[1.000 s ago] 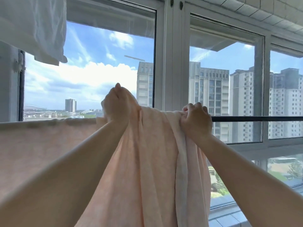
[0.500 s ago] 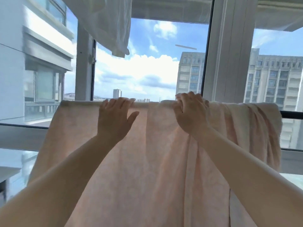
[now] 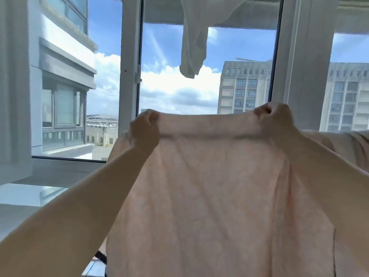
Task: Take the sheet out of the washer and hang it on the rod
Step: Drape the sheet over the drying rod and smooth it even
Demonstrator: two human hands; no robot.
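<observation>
Pink sheet (image 3: 215, 196) fills the near field, its top edge stretched between left hand (image 3: 144, 131) at 9 o'clock and right hand (image 3: 276, 124) at 3 o'clock, fingers of both pinching fabric. Beyond, at 12 o'clock, a white garment (image 3: 192, 43) hangs before the window frame (image 3: 128, 62).

A thin, matt pink cloth sheet (image 3: 215, 192), faintly mottled and softly creased, is being lit through from behind. At 12 o'clock a white, semi-sheer cloth (image 3: 192, 43) is being seen, limp and matt. The window frame (image 3: 128, 62) is showing as smooth white, lightly glossy, its glass (image 3: 175, 56) clear.
</observation>
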